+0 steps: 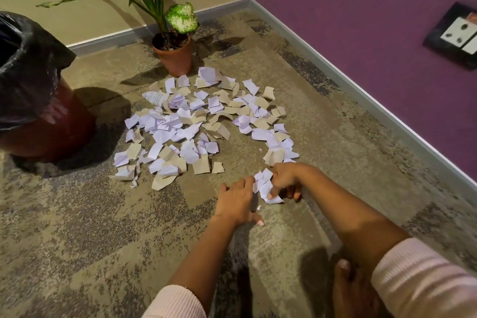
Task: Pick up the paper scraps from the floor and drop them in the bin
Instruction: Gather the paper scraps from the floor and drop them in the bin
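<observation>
Right hand (284, 178) pinches a clump of paper scraps (265, 186) on the floor (103, 214). Left hand (237, 201), grip spread flat, touches it. Pile (180, 124) just beyond; print unreadable. Bin (59, 134) stands left.

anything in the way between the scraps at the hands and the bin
Nothing visible blocks it. From the gathered scraps to the bin lies only the flat scrap pile; the potted plant stands farther back.

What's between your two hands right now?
A small bunch of white paper scraps on the carpet: the left hand reaches its edge and the right hand curls round it, in the head view.
</observation>
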Motion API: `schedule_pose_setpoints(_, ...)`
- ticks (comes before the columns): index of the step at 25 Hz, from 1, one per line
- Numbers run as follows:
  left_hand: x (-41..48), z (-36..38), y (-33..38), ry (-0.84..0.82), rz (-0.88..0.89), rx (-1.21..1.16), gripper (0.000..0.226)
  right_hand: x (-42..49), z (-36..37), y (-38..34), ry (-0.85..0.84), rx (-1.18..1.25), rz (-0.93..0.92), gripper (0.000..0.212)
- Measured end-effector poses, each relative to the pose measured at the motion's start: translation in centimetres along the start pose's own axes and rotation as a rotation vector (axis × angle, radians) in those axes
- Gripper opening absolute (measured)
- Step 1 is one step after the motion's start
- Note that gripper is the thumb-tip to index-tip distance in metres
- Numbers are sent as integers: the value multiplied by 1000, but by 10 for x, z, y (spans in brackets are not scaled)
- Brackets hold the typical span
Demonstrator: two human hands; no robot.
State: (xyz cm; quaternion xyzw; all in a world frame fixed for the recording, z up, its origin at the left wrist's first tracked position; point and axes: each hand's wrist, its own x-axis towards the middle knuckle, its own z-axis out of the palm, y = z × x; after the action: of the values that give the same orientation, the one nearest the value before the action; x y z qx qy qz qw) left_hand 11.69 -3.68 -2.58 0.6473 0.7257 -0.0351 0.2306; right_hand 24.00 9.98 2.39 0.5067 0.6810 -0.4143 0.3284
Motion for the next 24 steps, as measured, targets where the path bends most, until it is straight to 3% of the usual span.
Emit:
schedule_pose_setpoints(3,5,2,4,24,-61,-9,104,-2,11,-1,-89,-53,91,80)
schedule_pose_setpoints(5,10,1,3,74,-87,-69,83,-1,25,-6,41,-25,51,101)
schedule_pose_setpoints(7,13,-2,3,90,-107,-128,72,4,37,-12,237,-63,-16,95)
schedule_pose_setpoints(9,16,-4,5,103,-111,-188,64,10,42,-18,415,-46,-68,76)
schedule_pose_setpoints(14,24,-12,3,259,-123,-371,65,15,27,-24,603,240,-234,53)
schedule_pose_setpoints(17,24,-20,-7,310,-157,-492,72,13,12,-9,777,231,-268,45)
schedule_pose_setpoints(20,17,-20,-16,316,-111,-463,53,16,3,19,908,196,-192,37)
schedule_pose_setpoints(22,12,-15,-16,227,-50,-363,52,20,1,34,860,226,-81,46)
schedule_pose_setpoints(24,10,-7,-13,94,-4,-237,61,24,6,41,700,262,14,79)
